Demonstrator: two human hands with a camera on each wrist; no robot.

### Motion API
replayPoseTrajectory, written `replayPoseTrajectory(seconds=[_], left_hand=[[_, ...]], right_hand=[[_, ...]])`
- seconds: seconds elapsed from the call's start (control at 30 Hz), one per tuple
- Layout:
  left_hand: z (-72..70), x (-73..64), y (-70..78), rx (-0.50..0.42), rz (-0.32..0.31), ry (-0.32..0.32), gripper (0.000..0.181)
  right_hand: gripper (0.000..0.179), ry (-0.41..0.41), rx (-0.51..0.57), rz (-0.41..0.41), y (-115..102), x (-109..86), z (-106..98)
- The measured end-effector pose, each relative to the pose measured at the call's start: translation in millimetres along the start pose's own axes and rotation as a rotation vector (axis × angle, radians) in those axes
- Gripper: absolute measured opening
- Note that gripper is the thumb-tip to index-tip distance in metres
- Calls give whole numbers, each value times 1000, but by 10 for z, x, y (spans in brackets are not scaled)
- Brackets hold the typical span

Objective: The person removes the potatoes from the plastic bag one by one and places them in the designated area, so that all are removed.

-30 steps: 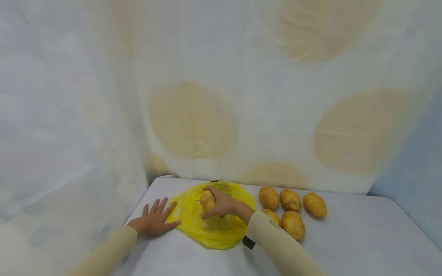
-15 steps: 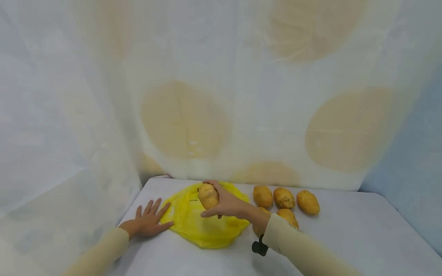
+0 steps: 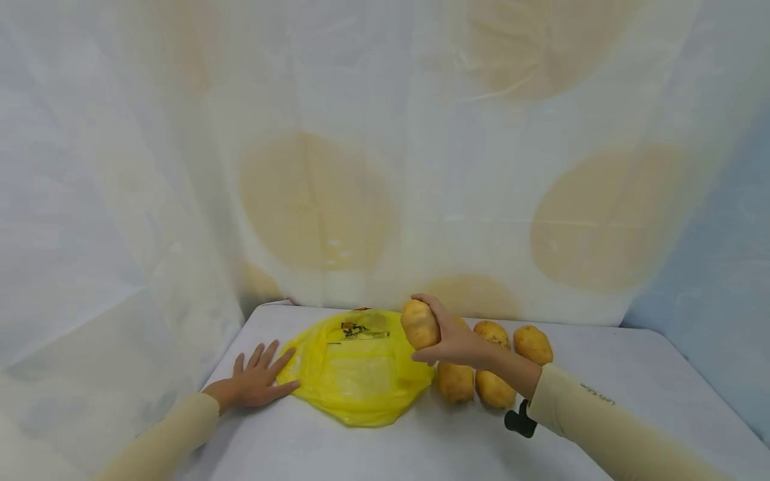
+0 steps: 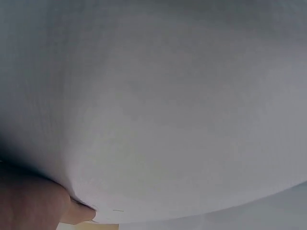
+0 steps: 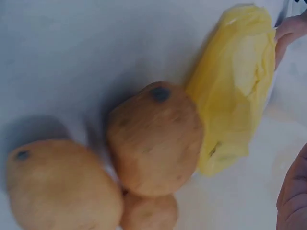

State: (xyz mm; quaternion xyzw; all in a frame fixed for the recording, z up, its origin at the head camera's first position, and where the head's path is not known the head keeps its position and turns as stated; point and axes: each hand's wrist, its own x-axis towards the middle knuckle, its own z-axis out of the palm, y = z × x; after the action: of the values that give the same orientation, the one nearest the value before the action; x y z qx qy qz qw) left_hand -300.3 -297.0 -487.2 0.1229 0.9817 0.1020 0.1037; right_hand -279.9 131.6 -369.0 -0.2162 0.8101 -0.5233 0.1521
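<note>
My right hand (image 3: pixel 460 344) grips a potato (image 3: pixel 419 325), thumb below and fingers over its far side, raised over the right edge of a yellow plastic bag (image 3: pixel 361 377). The bag lies flattened on the table, with dark print near its back. My left hand (image 3: pixel 255 382) rests palm down with spread fingers, its fingertips at the bag's left edge. In the right wrist view, part of the right hand (image 5: pixel 293 196) shows at the edge; the held potato is out of sight there. The left wrist view shows mostly white cloth and a bit of the left hand (image 4: pixel 36 203).
Several potatoes stand grouped right of the bag, among them a front one (image 3: pixel 455 383), another beside it (image 3: pixel 495 390) and one at the back right (image 3: pixel 533 344). My right arm partly covers the group. A white patterned curtain (image 3: pixel 445 200) hangs behind the white-covered table (image 3: pixel 601 381).
My right hand has lifted the potato off the middle of the bag and carried it right, toward the other potatoes. The print on the bag is uncovered. My left hand stays by the bag.
</note>
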Motion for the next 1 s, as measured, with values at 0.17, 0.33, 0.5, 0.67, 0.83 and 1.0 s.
replayPoseTrajectory(seconds=[0.17,0.33,0.5,0.67,0.83,1.0], left_hand=[[9,-15,-50,6,-19,-8,92],[5,-15,-41,-9,-5,-20,92],[14,-4,-43,-7,-14,-37,96],[52,31,-94,-6,20,-8,95],[41,30,-131,-1,29,8,94],[-18,17,-110,-19,34,-1,92]], right_hand=[[95,85,-67,10,62,-139,-163],[98,154,-155,50,156,-289,-312],[97,172,-178,42,296,-441,-429],[96,183,-208,52,439,-610,-567],[98,195,-203,43,594,-720,-669],[100,221,-188,62,740,-785,-728]])
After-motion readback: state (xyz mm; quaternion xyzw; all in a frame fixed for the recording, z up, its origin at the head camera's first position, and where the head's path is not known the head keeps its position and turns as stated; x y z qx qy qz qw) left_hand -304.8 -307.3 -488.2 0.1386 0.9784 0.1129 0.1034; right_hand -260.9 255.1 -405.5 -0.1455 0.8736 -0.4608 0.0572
